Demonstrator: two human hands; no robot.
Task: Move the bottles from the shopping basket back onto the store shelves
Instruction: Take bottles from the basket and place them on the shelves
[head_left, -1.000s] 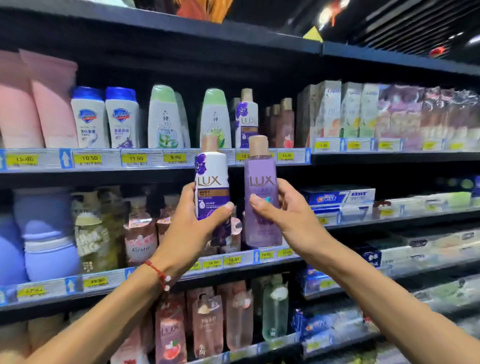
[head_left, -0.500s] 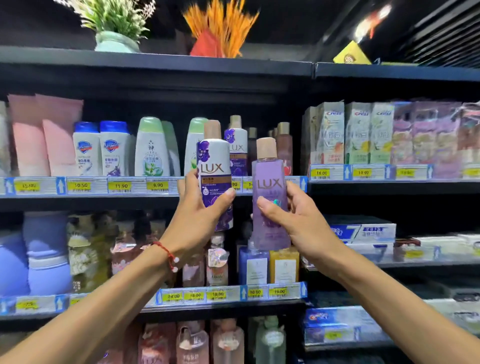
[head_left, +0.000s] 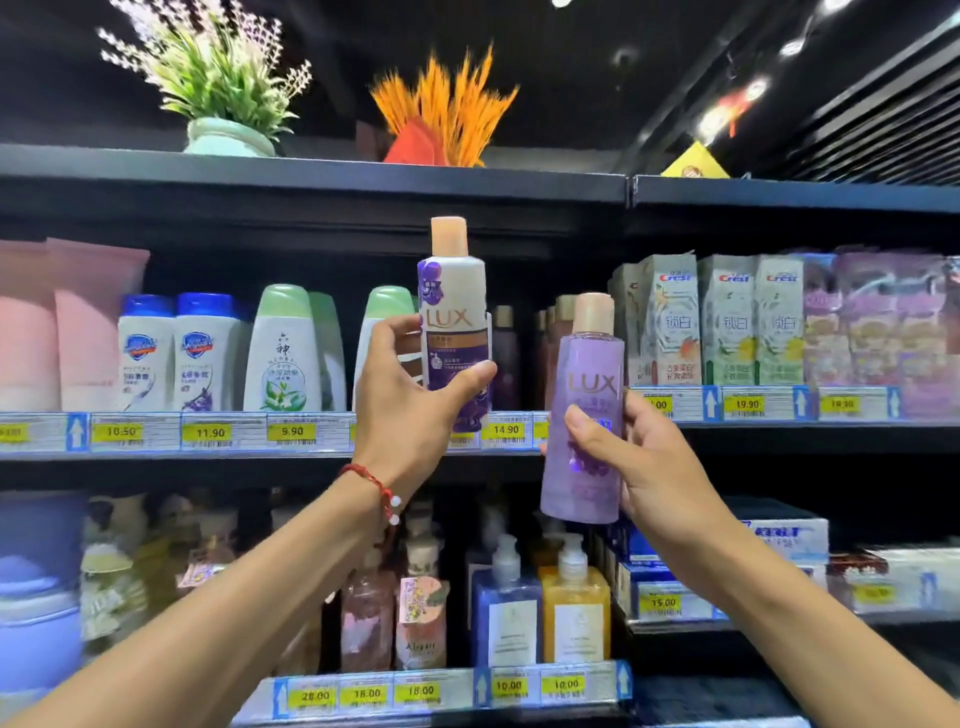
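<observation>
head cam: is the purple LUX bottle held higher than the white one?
No, the purple LUX bottle in the right hand sits clearly lower than the white LUX bottle in the left hand.

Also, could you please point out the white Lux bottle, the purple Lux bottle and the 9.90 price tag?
white Lux bottle (head_left: 450, 317): head view, on its LUX lettering.
purple Lux bottle (head_left: 592, 384): head view, on its LUX lettering.
9.90 price tag (head_left: 292, 431): head view, yellow panel.

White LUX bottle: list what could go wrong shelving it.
1. The white LUX bottle, in the left hand, has its cap near the shelf above and could clip it.
2. Pushed in, it might topple the dark bottles behind.
3. The purple LUX bottle hangs in the right hand, unsupported below, and could slip.
</observation>
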